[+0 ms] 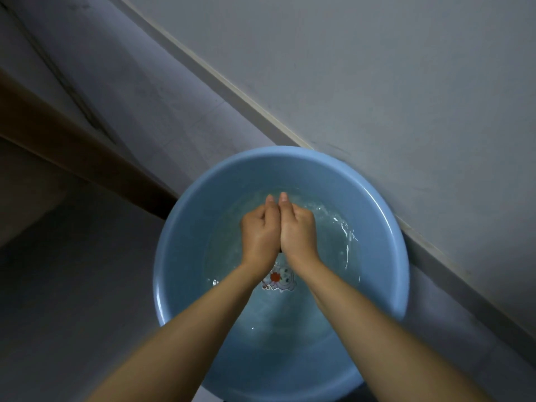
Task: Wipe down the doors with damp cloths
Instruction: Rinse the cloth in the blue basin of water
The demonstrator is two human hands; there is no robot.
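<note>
A round blue plastic basin (185,221) stands on the floor with shallow rippling water (333,245) in it. My left hand (259,236) and my right hand (298,233) are pressed side by side over the middle of the water. Their fingers are curled shut and the thumbs point away from me. A small dark sliver shows between the heels of the hands. No cloth is visible, and I cannot tell whether one is held inside them. A cartoon sticker (280,281) on the basin's bottom shows between my wrists.
The basin sits against a pale wall (391,82) whose baseboard (232,88) runs diagonally behind it. A brown wooden edge (75,140) slants across the left side. Grey floor (72,300) lies to the left of the basin.
</note>
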